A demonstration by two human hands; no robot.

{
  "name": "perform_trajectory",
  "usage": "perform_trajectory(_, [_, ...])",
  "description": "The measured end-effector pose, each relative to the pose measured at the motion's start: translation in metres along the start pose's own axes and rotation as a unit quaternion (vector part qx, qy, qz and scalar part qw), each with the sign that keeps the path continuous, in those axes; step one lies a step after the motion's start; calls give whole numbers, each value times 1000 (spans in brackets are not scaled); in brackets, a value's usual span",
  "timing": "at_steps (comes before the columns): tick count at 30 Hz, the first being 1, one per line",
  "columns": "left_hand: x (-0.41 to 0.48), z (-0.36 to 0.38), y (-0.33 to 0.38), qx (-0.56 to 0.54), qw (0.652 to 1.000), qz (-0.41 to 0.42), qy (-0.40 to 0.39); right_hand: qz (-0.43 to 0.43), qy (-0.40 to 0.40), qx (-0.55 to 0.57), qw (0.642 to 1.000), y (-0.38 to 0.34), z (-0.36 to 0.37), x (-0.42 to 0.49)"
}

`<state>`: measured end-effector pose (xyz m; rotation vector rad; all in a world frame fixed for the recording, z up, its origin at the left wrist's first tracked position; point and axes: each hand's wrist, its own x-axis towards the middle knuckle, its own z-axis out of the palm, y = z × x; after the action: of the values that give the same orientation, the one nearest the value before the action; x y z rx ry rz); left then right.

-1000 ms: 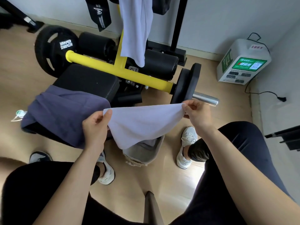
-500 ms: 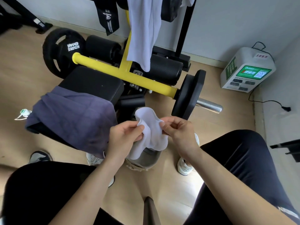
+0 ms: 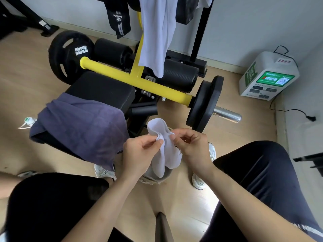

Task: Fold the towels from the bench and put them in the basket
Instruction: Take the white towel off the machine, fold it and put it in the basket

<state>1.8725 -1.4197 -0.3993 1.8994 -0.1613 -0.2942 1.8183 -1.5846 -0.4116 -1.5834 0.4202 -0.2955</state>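
Head view: left hand (image 3: pixel 139 152) and right hand (image 3: pixel 191 145) both pinch white towel (image 3: pixel 163 154) above basket (image 3: pixel 153 179); purple towel (image 3: pixel 82 124) at 9 o'clock.

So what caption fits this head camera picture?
Both hands, left hand and right hand, fold a white towel above the basket.

L hand (image 3: pixel 139 151) & R hand (image 3: pixel 190 147) pinching, close together

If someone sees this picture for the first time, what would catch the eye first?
Probably the two hands in the middle, the left hand and the right hand, pinching a small white towel together above the basket. Next, the yellow bar of the gym machine behind, and the purple towel draped over the bench at left.
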Motion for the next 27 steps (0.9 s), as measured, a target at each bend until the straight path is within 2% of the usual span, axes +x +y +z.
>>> perform_trajectory(4, [-2, 4, 2, -19, 1000, 15, -16, -24, -49, -12, 998, -4, 2, -3])
perform_trajectory(7, [-4, 1, 6, -77, 995, -9, -56, -56, -77, -66, 993, -5, 2, -4])
perform_trajectory(11, [-7, -2, 11, -95, 989, -3, -115, -67, -58, -148, 985, -4, 4, -4])
perform_trajectory(14, [-3, -6, 5, -89, 989, 0, -122, -58, -44, -131, 989, -4, 1, 0])
perform_trajectory(17, [5, -17, -4, -19, 996, 58, -61, -36, -44, -106, 993, -3, -9, 6])
perform_trajectory(19, [15, -27, -11, 78, 984, 163, -10, -35, -66, -98, 992, -6, -15, 9])
perform_trajectory(21, [22, -35, -18, 181, 959, 215, -44, -38, -92, -87, 991, -9, -20, 10])
perform_trajectory(23, [25, -38, -22, 257, 941, 186, -115, -42, -109, -86, 989, -11, -25, 11])
perform_trajectory(25, [24, -33, -25, 277, 934, 160, -158, -46, -120, -93, 987, -12, -29, 12])
perform_trajectory(27, [25, -28, -31, 256, 936, 182, -158, -42, -123, -95, 987, -12, -33, 13])
